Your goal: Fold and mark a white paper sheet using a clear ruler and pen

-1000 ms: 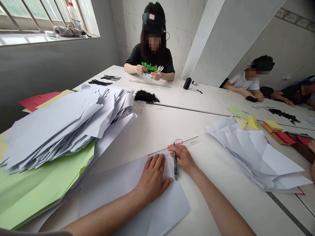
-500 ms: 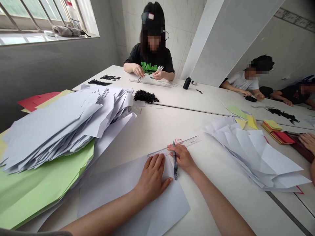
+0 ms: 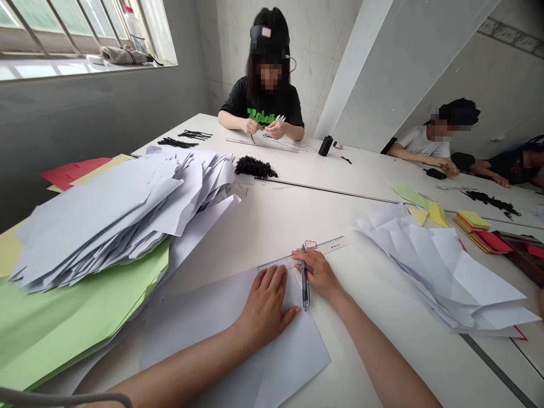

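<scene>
The right hand is gripping a black pen, its fingers curled round the barrel and the tip pointing away from the person, against a clear ruler. The left hand is lying flat and released, palm down, pressing on a white sheet near the table's near edge; its fingertips are reaching the ruler, which is lying across the sheet's far edge. A large stack of white paper is resting on green sheets toward the table's left edge. A fan of folded white paper is lying toward the right edge. At the far edge, another person's hands are working on black cord.
</scene>
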`<control>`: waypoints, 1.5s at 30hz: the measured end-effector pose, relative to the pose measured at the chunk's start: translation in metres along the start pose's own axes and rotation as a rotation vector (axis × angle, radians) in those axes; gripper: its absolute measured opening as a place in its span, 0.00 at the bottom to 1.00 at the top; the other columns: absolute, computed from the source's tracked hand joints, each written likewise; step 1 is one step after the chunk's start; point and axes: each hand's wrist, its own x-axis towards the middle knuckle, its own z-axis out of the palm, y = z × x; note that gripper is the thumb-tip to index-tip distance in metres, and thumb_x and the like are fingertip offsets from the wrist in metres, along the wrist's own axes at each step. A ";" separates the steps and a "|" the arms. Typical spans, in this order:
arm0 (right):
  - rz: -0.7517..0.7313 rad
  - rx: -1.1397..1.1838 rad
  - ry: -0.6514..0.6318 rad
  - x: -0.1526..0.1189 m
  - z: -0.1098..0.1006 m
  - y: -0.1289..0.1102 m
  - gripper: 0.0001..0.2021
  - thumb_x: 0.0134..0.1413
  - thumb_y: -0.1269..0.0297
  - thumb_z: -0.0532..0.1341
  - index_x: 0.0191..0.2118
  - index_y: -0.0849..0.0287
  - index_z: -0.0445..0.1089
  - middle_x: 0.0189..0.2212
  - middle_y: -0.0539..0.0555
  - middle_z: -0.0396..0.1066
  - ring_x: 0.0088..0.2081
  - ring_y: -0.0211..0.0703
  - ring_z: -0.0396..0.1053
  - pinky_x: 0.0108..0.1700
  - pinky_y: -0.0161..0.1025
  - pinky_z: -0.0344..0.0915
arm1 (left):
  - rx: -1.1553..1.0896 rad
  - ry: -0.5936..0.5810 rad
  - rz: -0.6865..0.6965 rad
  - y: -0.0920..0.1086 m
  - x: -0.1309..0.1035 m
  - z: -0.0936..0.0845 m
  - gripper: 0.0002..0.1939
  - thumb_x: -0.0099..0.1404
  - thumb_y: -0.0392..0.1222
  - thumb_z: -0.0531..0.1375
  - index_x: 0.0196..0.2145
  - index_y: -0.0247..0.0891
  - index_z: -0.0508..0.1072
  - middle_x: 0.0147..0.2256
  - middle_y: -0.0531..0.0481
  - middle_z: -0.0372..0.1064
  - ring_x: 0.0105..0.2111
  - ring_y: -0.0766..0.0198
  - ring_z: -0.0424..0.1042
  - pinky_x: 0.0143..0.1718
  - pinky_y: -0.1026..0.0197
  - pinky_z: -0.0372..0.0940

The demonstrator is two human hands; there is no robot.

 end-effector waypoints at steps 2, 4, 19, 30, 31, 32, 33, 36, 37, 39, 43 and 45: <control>0.072 0.072 0.048 0.001 -0.006 -0.008 0.11 0.55 0.65 0.56 0.45 0.50 0.67 0.45 0.51 0.70 0.49 0.45 0.65 0.52 0.47 0.59 | -0.005 0.004 -0.003 0.001 -0.001 0.000 0.32 0.60 0.56 0.51 0.56 0.34 0.56 0.57 0.41 0.53 0.56 0.50 0.51 0.57 0.48 0.47; 0.156 0.158 0.115 0.005 -0.012 -0.019 0.11 0.56 0.63 0.55 0.46 0.51 0.66 0.43 0.52 0.71 0.48 0.45 0.66 0.53 0.47 0.59 | -0.004 -0.003 -0.007 0.001 -0.001 0.000 0.32 0.60 0.56 0.51 0.56 0.33 0.57 0.57 0.40 0.53 0.55 0.50 0.52 0.57 0.48 0.47; 0.230 0.468 -0.212 0.075 0.054 -0.047 0.10 0.45 0.61 0.61 0.22 0.57 0.60 0.17 0.44 0.60 0.22 0.33 0.58 0.25 0.32 0.57 | -0.034 -0.008 -0.029 0.003 -0.004 0.001 0.31 0.60 0.57 0.50 0.54 0.33 0.60 0.54 0.39 0.56 0.55 0.48 0.52 0.57 0.46 0.45; 0.209 0.484 -0.172 0.070 0.058 -0.042 0.13 0.46 0.64 0.56 0.18 0.56 0.51 0.14 0.43 0.51 0.20 0.33 0.51 0.23 0.32 0.52 | -0.045 -0.041 -0.040 0.004 -0.002 -0.001 0.30 0.60 0.56 0.50 0.52 0.31 0.63 0.52 0.39 0.57 0.54 0.47 0.52 0.57 0.47 0.45; 0.211 0.487 -0.176 0.070 0.058 -0.041 0.13 0.46 0.64 0.56 0.18 0.56 0.51 0.14 0.43 0.50 0.20 0.33 0.51 0.23 0.32 0.52 | -0.052 -0.039 -0.038 0.004 -0.002 -0.001 0.30 0.60 0.56 0.50 0.52 0.31 0.62 0.52 0.39 0.57 0.54 0.47 0.52 0.56 0.47 0.45; 0.213 0.489 -0.180 0.070 0.059 -0.040 0.13 0.46 0.64 0.56 0.18 0.56 0.50 0.14 0.43 0.50 0.19 0.33 0.51 0.23 0.32 0.52 | -0.059 -0.036 -0.035 0.004 -0.001 -0.001 0.30 0.60 0.56 0.50 0.52 0.32 0.62 0.52 0.39 0.58 0.54 0.47 0.53 0.56 0.46 0.45; 0.215 0.488 -0.185 0.070 0.059 -0.040 0.13 0.46 0.64 0.56 0.18 0.56 0.50 0.14 0.43 0.50 0.20 0.33 0.50 0.23 0.32 0.52 | -0.066 -0.033 -0.031 0.003 -0.001 -0.001 0.30 0.60 0.56 0.50 0.52 0.32 0.62 0.52 0.39 0.58 0.54 0.47 0.53 0.56 0.46 0.45; 0.224 0.481 -0.195 0.070 0.059 -0.040 0.13 0.46 0.64 0.55 0.18 0.56 0.50 0.15 0.43 0.50 0.20 0.33 0.50 0.23 0.33 0.52 | -0.079 -0.030 -0.025 0.003 0.000 -0.002 0.29 0.60 0.56 0.50 0.53 0.33 0.61 0.52 0.39 0.58 0.53 0.47 0.54 0.56 0.46 0.46; 0.225 0.480 -0.197 0.070 0.059 -0.040 0.13 0.46 0.64 0.55 0.18 0.56 0.50 0.15 0.43 0.50 0.20 0.33 0.50 0.23 0.33 0.52 | -0.080 -0.030 -0.026 0.003 0.000 -0.003 0.29 0.60 0.55 0.50 0.53 0.33 0.61 0.52 0.39 0.58 0.53 0.47 0.54 0.56 0.46 0.46; 0.221 0.488 -0.196 0.070 0.059 -0.040 0.13 0.46 0.65 0.56 0.18 0.56 0.50 0.15 0.43 0.50 0.20 0.33 0.49 0.23 0.33 0.52 | -0.075 -0.034 -0.031 0.004 0.000 -0.003 0.29 0.60 0.55 0.50 0.53 0.33 0.61 0.52 0.39 0.58 0.53 0.48 0.54 0.56 0.46 0.46; 0.213 0.499 -0.189 0.070 0.058 -0.041 0.13 0.46 0.65 0.56 0.18 0.56 0.50 0.15 0.43 0.50 0.20 0.33 0.50 0.23 0.33 0.52 | -0.057 -0.045 -0.037 0.004 0.000 -0.004 0.29 0.60 0.56 0.50 0.52 0.32 0.62 0.52 0.39 0.58 0.54 0.48 0.53 0.57 0.47 0.45; 0.218 0.498 -0.189 0.070 0.058 -0.040 0.13 0.46 0.65 0.56 0.18 0.56 0.50 0.15 0.43 0.50 0.20 0.33 0.50 0.23 0.33 0.52 | -0.057 -0.045 -0.038 0.004 0.000 -0.003 0.29 0.60 0.56 0.50 0.52 0.33 0.62 0.52 0.39 0.58 0.54 0.48 0.53 0.56 0.47 0.45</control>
